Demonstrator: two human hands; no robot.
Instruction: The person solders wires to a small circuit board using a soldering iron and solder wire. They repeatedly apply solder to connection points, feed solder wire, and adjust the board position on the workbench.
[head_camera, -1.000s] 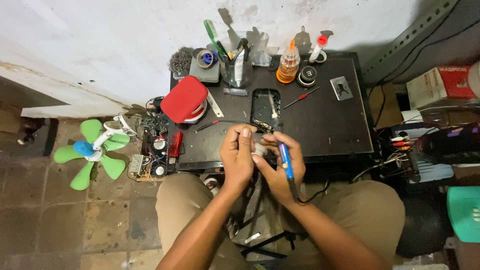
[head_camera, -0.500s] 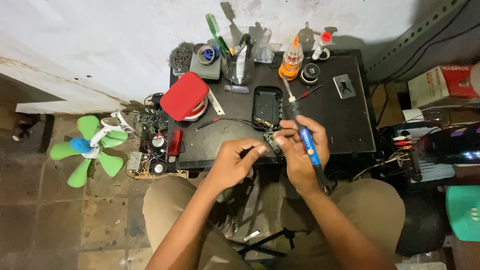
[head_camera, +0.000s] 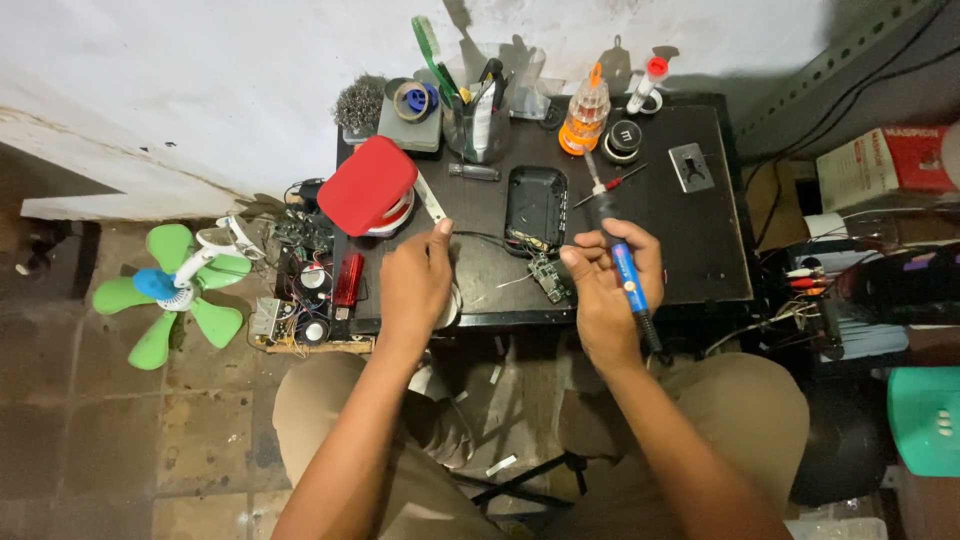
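Your right hand (head_camera: 610, 285) is clamped round the blue-handled soldering iron (head_camera: 620, 262), gripped pen-style with the tip aimed away from you toward the open black casing (head_camera: 536, 205), so the hot end sits clear of your fingers; the small circuit board (head_camera: 549, 275) lies just beside that hand at the table's (head_camera: 700, 250) near edge. Your left hand (head_camera: 415, 285) rests curled, palm down, on the table over something pale; can't tell if it's gripping. At the back, a clear cup (head_camera: 478, 125) holds upright tools, a green-handled one among them, next to the orange bottle (head_camera: 584, 112) and red case (head_camera: 368, 186).

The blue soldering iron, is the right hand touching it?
Touching. The head view shows the right hand wrapped around the soldering iron, fingers on its blue handle.
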